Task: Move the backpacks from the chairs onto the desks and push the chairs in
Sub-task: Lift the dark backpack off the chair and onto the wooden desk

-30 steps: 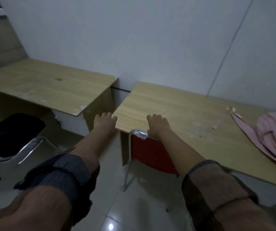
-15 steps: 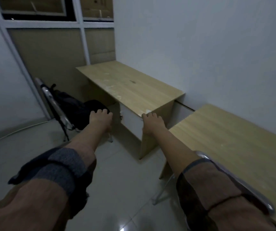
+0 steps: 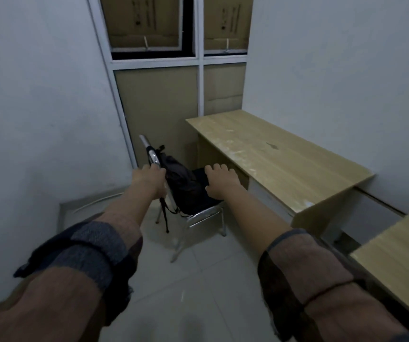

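Bare office or classroom, 2 wooden desks (image 3: 272, 159), metal chair (image 3: 198, 215), tiled floor (image 3: 186, 292)

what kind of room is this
Probably a small study room or plain office. Bare wooden desks stand in a row along a blank white wall, a metal-framed chair holding a black backpack sits beside one, and cardboard boxes are stacked behind the window.

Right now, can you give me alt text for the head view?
Both hands reach toward a black backpack sitting on a metal chair; the left hand is at the chair's backrest, the right hand over the seat. A bare wooden desk stands to the right.
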